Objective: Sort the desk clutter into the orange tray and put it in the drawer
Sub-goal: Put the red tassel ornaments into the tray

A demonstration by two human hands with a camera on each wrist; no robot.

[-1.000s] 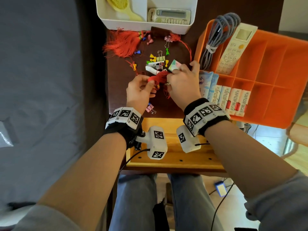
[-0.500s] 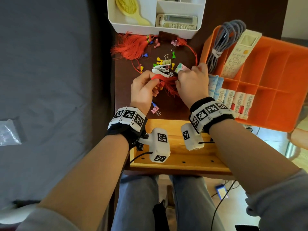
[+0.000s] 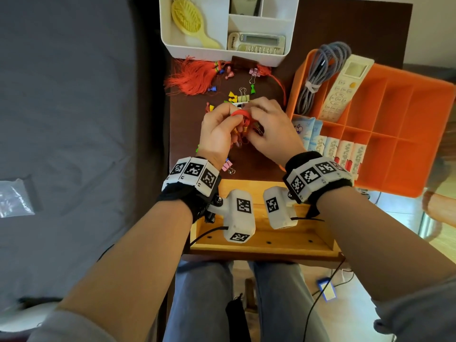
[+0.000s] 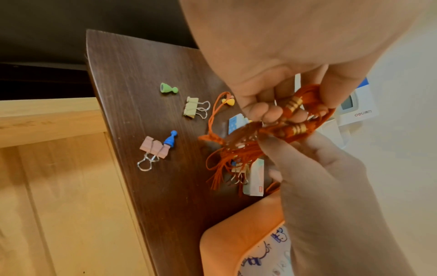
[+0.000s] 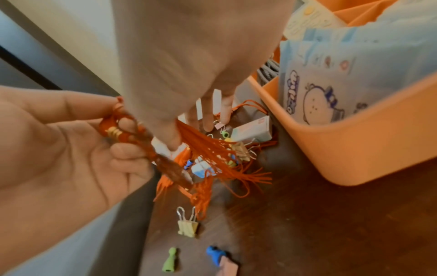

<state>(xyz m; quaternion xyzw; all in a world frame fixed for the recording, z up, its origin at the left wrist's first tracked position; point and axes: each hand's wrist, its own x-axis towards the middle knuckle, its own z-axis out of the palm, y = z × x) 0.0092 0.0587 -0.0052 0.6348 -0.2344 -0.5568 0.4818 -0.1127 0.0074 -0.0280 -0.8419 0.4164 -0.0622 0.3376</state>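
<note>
While curled, both hands (image 3: 244,129) pinch the red tassel (image 4: 290,121).

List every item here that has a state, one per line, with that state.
Left hand: grips the red tassel.
Right hand: pinches the tassel's threads.
Orange tray: on the desk, partly filled.
Drawer: open.
Grey cable: coiled, tied, in the tray.
Pink binder clip: loose on the desk.

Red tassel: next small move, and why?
Probably finish bundling the tassel, then carry it right to the tray. Both the left hand and the right hand pinch it above the desk, loose threads dangling, and several tray compartments look empty.
</note>
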